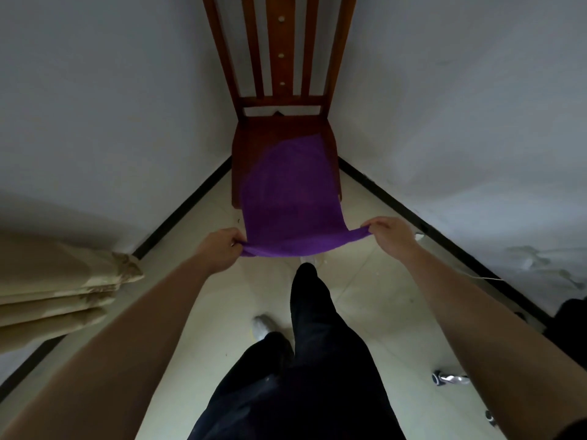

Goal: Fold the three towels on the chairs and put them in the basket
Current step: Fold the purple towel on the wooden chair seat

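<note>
Evidently the purple towel (287, 188) lies spread over the wooden chair (279, 128) seat, its near edge lifted clear: left hand (222, 249) and right hand (389, 233) each pinch a corner (probably to pull it taut for a fold). No basket shows.

The wooden chair (279, 128) stands straight ahead of both hands and fills the corner where the two walls meet. The purple towel (286, 192) spans the gap between the left hand (222, 249) and the right hand (389, 238). Beige folded fabric (63, 281) crowds the space left of the left hand, while the pale floor (365, 296) lies open below and right of the right hand, apart from the person's dark-trousered leg (314, 312) beneath the towel.
</note>
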`<state>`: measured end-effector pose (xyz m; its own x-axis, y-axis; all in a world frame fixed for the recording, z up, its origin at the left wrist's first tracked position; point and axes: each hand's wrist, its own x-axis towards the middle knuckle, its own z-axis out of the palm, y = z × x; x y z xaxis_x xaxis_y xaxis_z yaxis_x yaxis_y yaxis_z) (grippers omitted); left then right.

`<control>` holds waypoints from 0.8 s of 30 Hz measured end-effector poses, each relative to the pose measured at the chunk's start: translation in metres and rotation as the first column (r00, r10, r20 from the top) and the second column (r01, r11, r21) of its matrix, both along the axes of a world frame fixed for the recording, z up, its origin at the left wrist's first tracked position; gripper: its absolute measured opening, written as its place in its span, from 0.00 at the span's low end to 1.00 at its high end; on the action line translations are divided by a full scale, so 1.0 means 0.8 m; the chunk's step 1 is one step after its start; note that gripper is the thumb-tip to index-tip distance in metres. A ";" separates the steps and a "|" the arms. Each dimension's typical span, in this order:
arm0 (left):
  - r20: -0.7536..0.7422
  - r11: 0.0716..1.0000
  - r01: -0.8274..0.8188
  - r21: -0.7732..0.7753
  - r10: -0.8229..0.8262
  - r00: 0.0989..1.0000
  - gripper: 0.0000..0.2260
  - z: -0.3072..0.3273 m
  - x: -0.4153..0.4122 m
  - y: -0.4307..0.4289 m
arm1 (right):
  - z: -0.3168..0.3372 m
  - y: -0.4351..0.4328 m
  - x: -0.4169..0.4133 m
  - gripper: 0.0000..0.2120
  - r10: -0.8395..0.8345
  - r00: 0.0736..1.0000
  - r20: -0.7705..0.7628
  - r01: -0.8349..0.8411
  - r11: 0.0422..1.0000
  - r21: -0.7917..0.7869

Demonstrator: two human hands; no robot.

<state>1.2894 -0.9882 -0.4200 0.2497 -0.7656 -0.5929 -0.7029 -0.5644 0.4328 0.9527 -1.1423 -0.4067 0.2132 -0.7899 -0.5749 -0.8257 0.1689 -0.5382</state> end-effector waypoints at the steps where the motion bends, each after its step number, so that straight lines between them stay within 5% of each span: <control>1: -0.004 1.000 -0.025 0.007 0.025 1.000 0.07 -0.003 0.005 -0.008 | -0.001 -0.008 0.002 0.14 0.002 1.000 -0.002 -0.002 1.000 0.004; 15: 0.011 0.906 -0.422 0.020 0.422 0.906 0.12 -0.090 0.092 -0.234 | -0.103 -0.275 0.137 0.16 0.049 0.998 0.050 -0.050 0.998 0.025; 24: 0.113 0.880 -0.473 -0.033 0.474 0.874 0.14 -0.207 0.143 -0.344 | -0.244 -0.401 0.209 0.16 0.082 0.996 0.032 -0.081 0.997 -0.011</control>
